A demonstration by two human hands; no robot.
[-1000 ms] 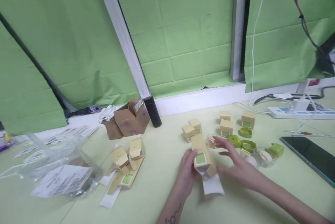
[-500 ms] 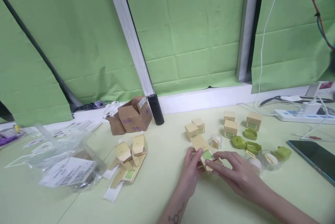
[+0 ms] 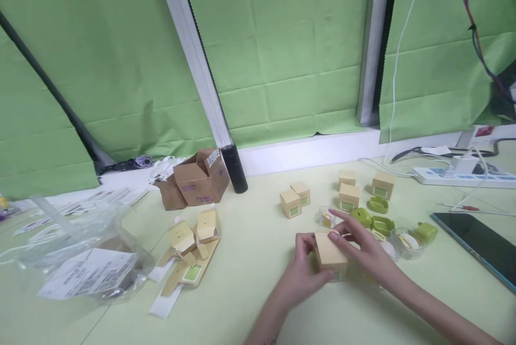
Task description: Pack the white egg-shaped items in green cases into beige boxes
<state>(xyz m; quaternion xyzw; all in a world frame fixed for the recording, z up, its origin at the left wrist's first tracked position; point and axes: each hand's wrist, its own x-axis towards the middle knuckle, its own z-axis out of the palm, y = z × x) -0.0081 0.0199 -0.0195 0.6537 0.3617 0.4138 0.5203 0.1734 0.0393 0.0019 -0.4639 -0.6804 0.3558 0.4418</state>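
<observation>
A small tan cardboard box (image 3: 329, 251) stands closed in front of me, a label partly showing on its front. My left hand (image 3: 300, 275) grips it from the left, with the thumb across the lower front and the fingers behind the side. Over the box's right top edge lies my right hand (image 3: 363, 243), one fingertip touching the top and another finger stretched out beyond it. That outstretched finger is close to a small clear round container (image 3: 325, 217) with something yellow and white inside; whether they touch I cannot tell.
Several finished-looking boxes (image 3: 291, 203) stand farther back. Green cases (image 3: 382, 225) and a clear tub (image 3: 407, 243) lie at the right, near a tablet (image 3: 475, 248) and power strip (image 3: 463, 177). Leftward are unfolded cartons (image 3: 195, 253), a plastic bag (image 3: 92, 264), a carton (image 3: 201, 181) and a black cylinder (image 3: 234, 169).
The box's open flap has been folded down, and it now stands closed with its top up. My left hand has shifted to its side; my right hand has moved onto its top.
</observation>
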